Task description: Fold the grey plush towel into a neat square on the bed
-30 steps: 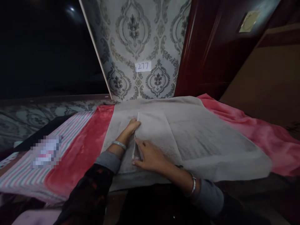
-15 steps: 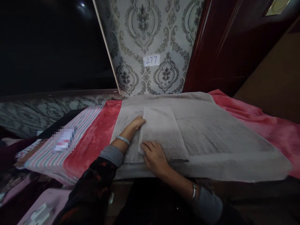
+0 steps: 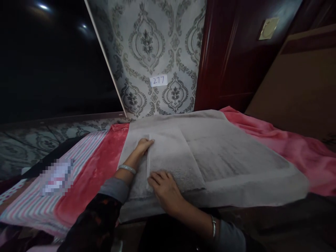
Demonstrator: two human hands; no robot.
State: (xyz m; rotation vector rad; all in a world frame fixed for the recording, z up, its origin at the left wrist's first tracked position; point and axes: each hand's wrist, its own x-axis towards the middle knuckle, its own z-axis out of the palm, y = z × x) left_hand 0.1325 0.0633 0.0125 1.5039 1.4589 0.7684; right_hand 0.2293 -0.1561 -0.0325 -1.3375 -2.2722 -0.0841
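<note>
A folded light-grey towel (image 3: 173, 154) lies flat on a larger grey cloth (image 3: 231, 150) spread over the surface. My left hand (image 3: 144, 145) grips the far part of the towel's left edge, with the thumb on top. At the near left corner, my right hand (image 3: 166, 190) has its fingers curled over the same edge, its thumb mostly hidden. The towel's near edge shows a dark line beneath it. Both wrists wear bangles.
A red plush cloth (image 3: 91, 171) and a striped cloth (image 3: 63, 164) lie to the left, with a blurred packet (image 3: 56, 178) on top. Pink fabric (image 3: 283, 147) is bunched at right. Behind stand a dark screen (image 3: 52, 70), patterned wall (image 3: 147, 42) and red-brown door (image 3: 231, 63).
The view has shifted right and tilted slightly up. Both hands stay at the folded towel's left edge, in nearly the same places on it.
</note>
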